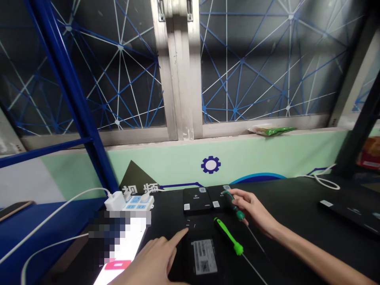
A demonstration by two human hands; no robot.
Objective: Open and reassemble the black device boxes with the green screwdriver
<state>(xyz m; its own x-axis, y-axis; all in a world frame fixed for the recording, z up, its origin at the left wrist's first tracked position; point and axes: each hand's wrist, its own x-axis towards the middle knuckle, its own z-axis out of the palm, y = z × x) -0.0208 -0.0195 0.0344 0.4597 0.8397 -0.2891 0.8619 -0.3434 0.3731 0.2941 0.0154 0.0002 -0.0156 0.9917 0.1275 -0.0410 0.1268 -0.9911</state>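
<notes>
My right hand grips a dark green screwdriver by its handle, the long thin shaft slanting down toward the right. A bright green screwdriver lies on the black table just left of it. With the index finger stretched out, my left hand reaches toward several tiny screws on the tabletop; nothing shows in its fingers. Beside that hand lies a black device with a white printed label. Behind the screws sits a black box, and another black box adjoins it, partly hidden by my right hand.
A white power strip with plugs and cables stands at the back left. Near my left arm is a lit screen, partly pixelated. A flat black device lies far right. A green packet rests on the windowsill.
</notes>
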